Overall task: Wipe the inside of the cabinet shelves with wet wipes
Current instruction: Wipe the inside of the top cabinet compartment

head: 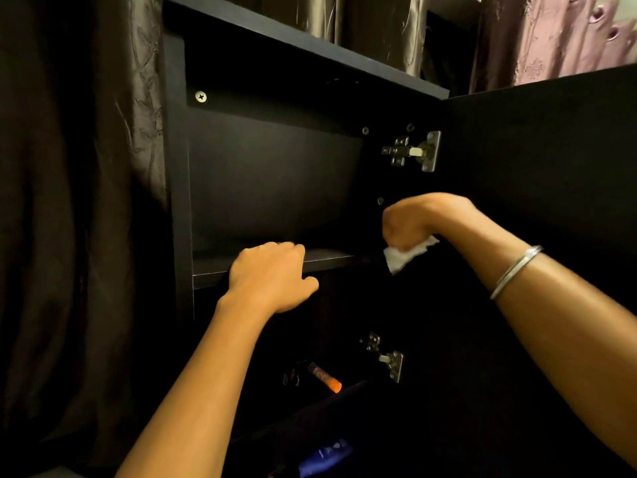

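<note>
A black cabinet [275, 188] stands open with one dark shelf [331, 260] across its middle. My left hand [272, 281] grips the shelf's front edge, fingers curled over the top and thumb below. My right hand [413, 219] is at the shelf's right end, close to the cabinet's right inner wall, and holds a crumpled white wet wipe [403, 255] that hangs out under the fist. A silver bangle [517, 270] sits on my right wrist.
The open door [537, 160] stands to the right on two metal hinges [413, 151] [386, 357]. Below the shelf lie a tube with an orange cap [325, 377] and a blue bottle [327, 457]. Dark curtains [76, 201] hang at the left, pink ones [551, 36] at upper right.
</note>
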{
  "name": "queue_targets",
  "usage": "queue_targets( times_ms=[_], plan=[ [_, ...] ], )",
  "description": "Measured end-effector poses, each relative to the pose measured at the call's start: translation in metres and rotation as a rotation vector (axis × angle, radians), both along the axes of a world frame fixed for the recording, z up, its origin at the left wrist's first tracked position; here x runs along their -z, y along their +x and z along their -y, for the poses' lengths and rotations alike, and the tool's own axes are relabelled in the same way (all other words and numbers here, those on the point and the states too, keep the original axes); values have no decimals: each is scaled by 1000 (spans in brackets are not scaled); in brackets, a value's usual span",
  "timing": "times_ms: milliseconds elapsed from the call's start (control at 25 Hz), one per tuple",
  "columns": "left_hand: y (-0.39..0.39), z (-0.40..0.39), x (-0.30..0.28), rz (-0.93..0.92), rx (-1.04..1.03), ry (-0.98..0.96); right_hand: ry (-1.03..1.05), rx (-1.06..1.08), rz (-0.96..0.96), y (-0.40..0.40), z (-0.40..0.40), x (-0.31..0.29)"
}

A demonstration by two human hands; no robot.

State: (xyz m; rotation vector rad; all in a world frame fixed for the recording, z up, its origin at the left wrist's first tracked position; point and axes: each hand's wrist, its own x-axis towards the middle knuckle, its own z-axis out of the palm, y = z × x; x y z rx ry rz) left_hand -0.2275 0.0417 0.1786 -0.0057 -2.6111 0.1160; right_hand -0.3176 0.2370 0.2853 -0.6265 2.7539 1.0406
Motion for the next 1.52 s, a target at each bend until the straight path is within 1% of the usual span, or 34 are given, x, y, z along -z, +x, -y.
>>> queue_targets(
  times_ms=[40,160,200,240,280,320,360,440,480,520,600,680,840,960,1040,1160,1240,1320,1400,1520],
  plan=[
    [0,0,0,-2,-7,-4,-112,-65,-130,2,-9,-7],
    [0,-2,1,-9,-21,-7,-635,-307,-532,-5,-27,-14],
    [0,-2,2,-9,-23,-5,-802,-363,-609,-7,-26,-11],
    [1,-2,1,-8,-23,-1,-909,-383,-650,-7,-23,-6],
    [1,-2,1,-6,-23,5,-947,-367,-662,-8,-17,1],
    [1,-1,0,-3,-23,6,-942,-338,-641,-9,-11,12],
    [1,-1,-1,4,-26,4,-904,-293,-576,-11,-6,24],
    [1,-1,-1,27,-32,6,-777,-208,-363,-14,0,44],
    [1,-2,-1,37,-34,6,-749,-167,-261,-16,1,51],
    [1,-2,-2,42,-36,3,-767,-119,-177,-16,3,54],
    [2,-4,-4,52,-40,4,-881,-59,-63,-21,9,53],
    [4,-7,-4,54,-48,4,-911,-32,-63,-27,19,49],
    [9,-6,-7,73,-56,29,-778,36,-246,-45,49,51],
    [15,-8,-4,55,-50,43,-781,38,-261,-53,65,55],
    [25,-11,2,-24,-34,40,-838,-8,-278,-52,70,56],
    [47,-11,16,-151,-3,56,-881,-180,-406,-37,78,57],
    [61,-10,27,-232,-5,100,-948,-278,-413,-22,88,59],
    [69,-8,32,-285,-10,144,-990,-362,-366,-7,109,62],
    [69,-10,31,-291,-25,173,-1052,-455,-269,3,132,64],
    [72,-9,22,-308,-117,229,-1144,-617,-55,20,158,60]
  ],
)
